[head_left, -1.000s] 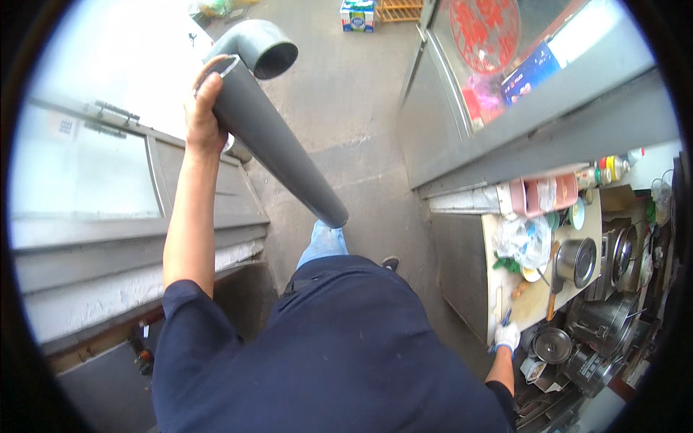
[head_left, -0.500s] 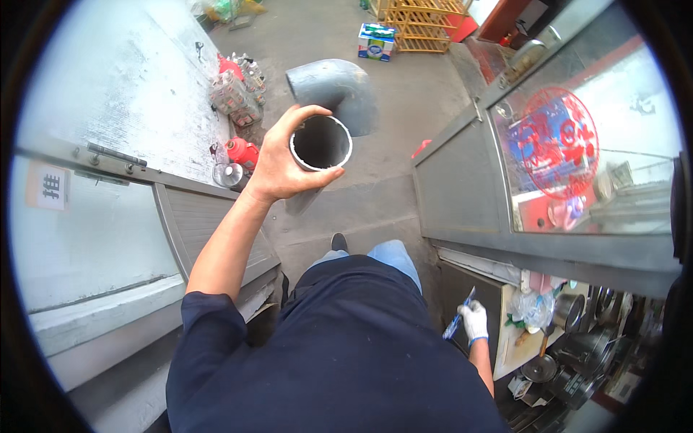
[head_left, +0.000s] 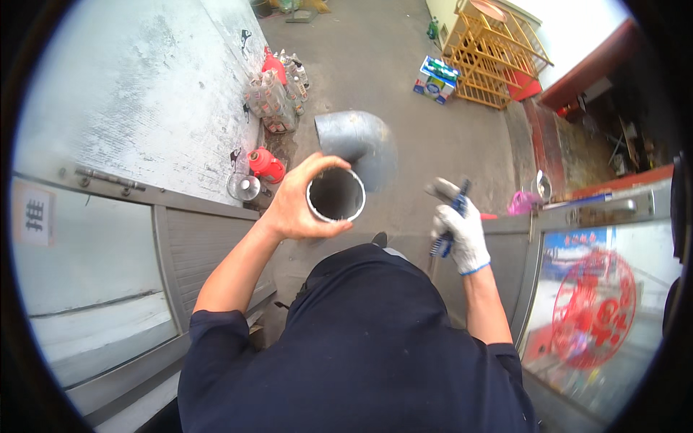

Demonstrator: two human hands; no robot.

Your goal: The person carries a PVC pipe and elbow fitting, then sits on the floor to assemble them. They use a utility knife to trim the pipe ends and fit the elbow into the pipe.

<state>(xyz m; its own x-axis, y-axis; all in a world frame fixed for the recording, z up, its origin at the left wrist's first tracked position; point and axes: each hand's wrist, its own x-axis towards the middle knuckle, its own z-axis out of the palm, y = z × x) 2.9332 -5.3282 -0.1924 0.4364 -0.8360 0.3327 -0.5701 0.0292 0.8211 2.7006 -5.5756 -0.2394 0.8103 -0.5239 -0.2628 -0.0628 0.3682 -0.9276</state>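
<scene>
My bare left hand [head_left: 297, 200] is wrapped round the near end of a grey elbow pipe [head_left: 359, 137]. Its round open mouth, with a pale, rough rim, faces up toward me, and the curved bend extends beyond my fingers. On the right, my right hand [head_left: 462, 234] wears a white knitted glove with a blue cuff. Its fingers are closed round a slim blue and dark tool [head_left: 442, 245], whose kind I cannot make out. This hand is raised beside the pipe, apart from it.
A grey-framed door [head_left: 530, 267] stands at the right, another door panel [head_left: 209, 249] at the left. Along the white wall are a red thermos [head_left: 266, 166] and bundled plastic bottles [head_left: 273, 101]. Farther off are a carton [head_left: 435, 81] and a wooden rack [head_left: 494, 58].
My right hand has come up and forward from low on the right, carrying the blue tool, to beside the pipe. My left hand keeps its grip. The view has moved forward through the doorway.
</scene>
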